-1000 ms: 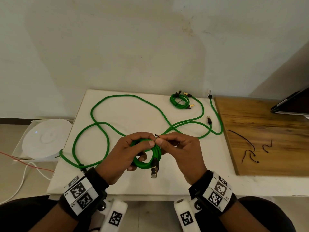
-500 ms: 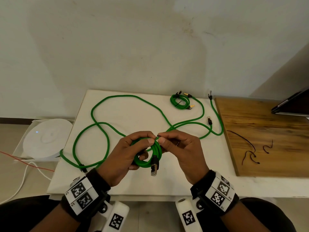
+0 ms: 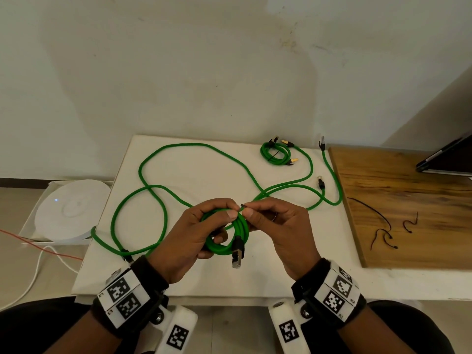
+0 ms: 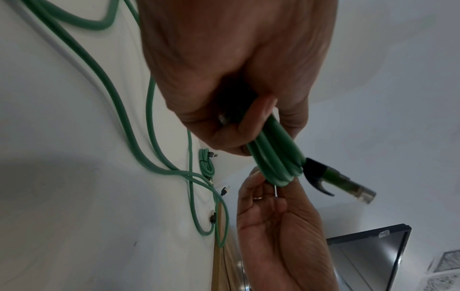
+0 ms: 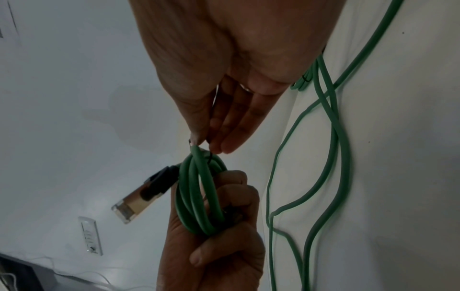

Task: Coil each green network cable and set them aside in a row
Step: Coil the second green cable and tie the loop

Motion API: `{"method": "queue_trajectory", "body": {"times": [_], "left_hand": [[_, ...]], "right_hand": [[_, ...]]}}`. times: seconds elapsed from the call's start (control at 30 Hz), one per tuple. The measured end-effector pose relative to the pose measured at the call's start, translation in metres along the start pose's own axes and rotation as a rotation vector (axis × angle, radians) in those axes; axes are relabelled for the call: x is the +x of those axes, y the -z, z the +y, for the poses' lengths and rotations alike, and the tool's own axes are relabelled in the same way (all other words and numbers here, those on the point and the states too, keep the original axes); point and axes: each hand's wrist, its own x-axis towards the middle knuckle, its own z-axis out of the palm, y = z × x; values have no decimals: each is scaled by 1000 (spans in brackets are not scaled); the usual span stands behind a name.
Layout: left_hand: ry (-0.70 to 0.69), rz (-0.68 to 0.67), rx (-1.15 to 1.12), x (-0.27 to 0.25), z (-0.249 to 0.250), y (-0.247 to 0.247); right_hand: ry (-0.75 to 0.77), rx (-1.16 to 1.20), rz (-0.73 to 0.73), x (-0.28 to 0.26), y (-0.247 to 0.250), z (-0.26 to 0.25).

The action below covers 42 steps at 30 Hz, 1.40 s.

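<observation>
Green cable wound into a small coil is gripped by the left hand, whose fingers are curled through and round the loops; part of the coil is hidden behind that hand's thumb and palm. The coil is held above the near middle of the white counter, and its free plug hangs from it, pointing down toward the person with its long axis nearly upright in the head view. A thin black tie at the top of the coil is pinched between thumb and forefinger of the right hand, the other fingers lying fairly straight; how the tie runs round the loops cannot be made out. Beyond the hands, loose green cables are spread in wide loops across the counter, one end passing under the left wrist out of sight. A finished coil is seen at the far edge, near the wooden board, on which black ties lie. A dark screen is cut off at the right edge.
</observation>
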Motion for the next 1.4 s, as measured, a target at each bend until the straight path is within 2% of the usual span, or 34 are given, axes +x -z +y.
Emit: {"method": "queue_trajectory", "body": {"times": [0.23,0.5,0.6,0.9,1.1,1.27,1.4], "left_hand": [[1,-7,-12,0,0,-1],[20,-12,-1,-1,-1,-4],[23,-24,-6,-1,-1,-4],[-19,14,-3,1,0,-1],[-26,31,28,2,-4,1],[-14,23,6,2,-6,1],[-50,33,-38,3,-6,1]], "right_hand": [[14,5,-16,2,3,1],[141,-124,-78,7,10,2],[145,-158,-85,8,12,1],[-16,-88,-89,3,7,-3],[-164,-18,-147,5,8,-7],[-228,-72,-227,7,14,-6],[-417,-98,-256,6,15,-2]]}}
